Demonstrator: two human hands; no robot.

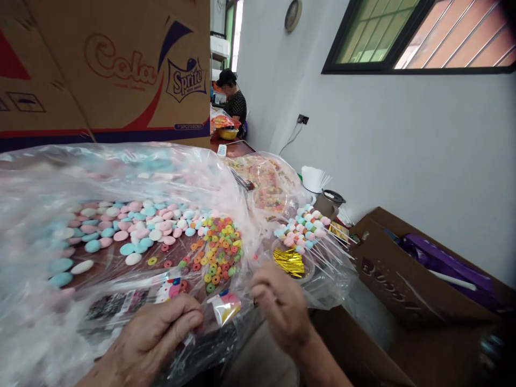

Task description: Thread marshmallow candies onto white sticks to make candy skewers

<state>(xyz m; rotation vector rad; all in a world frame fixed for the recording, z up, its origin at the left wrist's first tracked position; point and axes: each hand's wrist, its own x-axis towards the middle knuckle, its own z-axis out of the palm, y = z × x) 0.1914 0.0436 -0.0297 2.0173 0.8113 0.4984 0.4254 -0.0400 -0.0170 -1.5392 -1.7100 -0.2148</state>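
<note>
Left hand [155, 336] pinches one edge of a small clear printed packet [226, 307], thumb on top. Right hand [282, 306] is curled at the packet's other side, knuckles toward camera; grip hidden, can't tell if it holds the film or just touches it. Packet sits between the two hands, over the table's near edge.

Risks, my read:
- Film is thin, glossy and slippery. A one-sided pinch could let the packet twist or drop off the edge.
- Large crinkled plastic sheet [48, 226] drapes under and left of the hands; snag it and the loose candy slides.

Materials, going outward:
- Just beyond the hands: ring-shaped candies [220, 250], small, sugar-grainy, mixed colours, in a loose pile.
- Further out on the left-hand side: flat oval candies [133, 228] in pink, blue and white, matte, scattered.
- Beyond the right hand: gold foil twist ties [289, 262] in a clear tub, then candy skewers [304, 228] on thin white sticks, fanned out.
- To the right: open brown cardboard box [387, 274].
- Far: printed cardboard carton [108, 70]; another person [233, 102] seated at the table's far end.
</note>
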